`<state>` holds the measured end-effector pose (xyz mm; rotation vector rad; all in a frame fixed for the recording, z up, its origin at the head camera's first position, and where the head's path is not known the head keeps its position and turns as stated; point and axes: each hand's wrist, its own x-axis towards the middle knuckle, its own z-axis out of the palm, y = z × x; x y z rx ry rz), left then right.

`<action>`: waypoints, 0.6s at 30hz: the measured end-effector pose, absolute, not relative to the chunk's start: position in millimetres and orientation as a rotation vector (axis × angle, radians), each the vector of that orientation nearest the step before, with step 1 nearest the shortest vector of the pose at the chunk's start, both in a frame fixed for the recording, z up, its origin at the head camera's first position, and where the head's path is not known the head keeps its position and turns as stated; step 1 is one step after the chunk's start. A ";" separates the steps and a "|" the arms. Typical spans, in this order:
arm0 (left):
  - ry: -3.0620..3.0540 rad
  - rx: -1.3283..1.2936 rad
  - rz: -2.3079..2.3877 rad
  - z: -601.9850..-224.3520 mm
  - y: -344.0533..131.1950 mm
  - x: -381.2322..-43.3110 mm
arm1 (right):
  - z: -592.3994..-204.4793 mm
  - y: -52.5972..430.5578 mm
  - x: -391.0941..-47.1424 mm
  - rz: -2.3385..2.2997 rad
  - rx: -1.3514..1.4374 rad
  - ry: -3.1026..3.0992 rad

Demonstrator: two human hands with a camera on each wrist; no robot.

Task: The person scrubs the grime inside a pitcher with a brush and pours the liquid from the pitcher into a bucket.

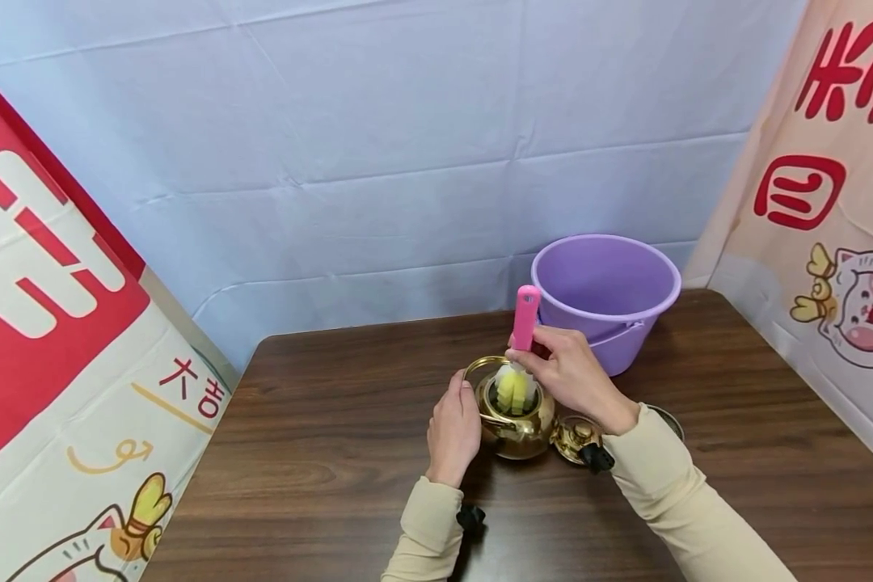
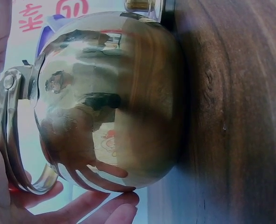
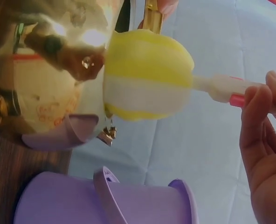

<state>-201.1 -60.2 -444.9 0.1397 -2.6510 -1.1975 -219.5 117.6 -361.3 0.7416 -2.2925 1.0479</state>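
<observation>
A shiny gold teapot [image 1: 525, 443] stands on the table with its top uncovered and its hoop handle [image 2: 10, 121] upright. My left hand [image 1: 454, 428] holds it at the left, thumb by the hoop handle and fingertips against the round body. In my right hand [image 1: 563, 368] is a sponge bottle brush [image 1: 526, 319], pinched by its pink handle. Its yellow-and-white sponge head [image 3: 149, 77] sits in the teapot's mouth, with the upper part bulging above the rim and the lower end hidden inside.
A gold lid [image 1: 576, 436] lies on the table right of the teapot. Behind stands a purple bucket [image 1: 618, 356]. A round metal rim [image 1: 669, 420] shows partly behind the right sleeve. Pale cloth [image 1: 378, 202] hangs beyond the wooden table [image 1: 320, 453], with printed sheets at both sides.
</observation>
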 end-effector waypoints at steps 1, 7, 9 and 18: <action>-2.650 0.137 -1.194 -445.2 -60.2 -201.2 | -361.6 116.7 -219.9 1.057 0.736 -2.299; -2.654 0.131 -1.193 -446.3 -60.1 -201.2 | -362.5 109.6 -219.5 1.116 0.721 -2.352; -2.655 0.130 -1.189 -446.3 -59.8 -201.3 | -362.7 107.4 -218.6 1.122 0.722 -2.362; -2.635 0.147 -1.194 -444.5 -58.4 -201.0 | -362.6 100.6 -214.7 1.077 0.767 -2.353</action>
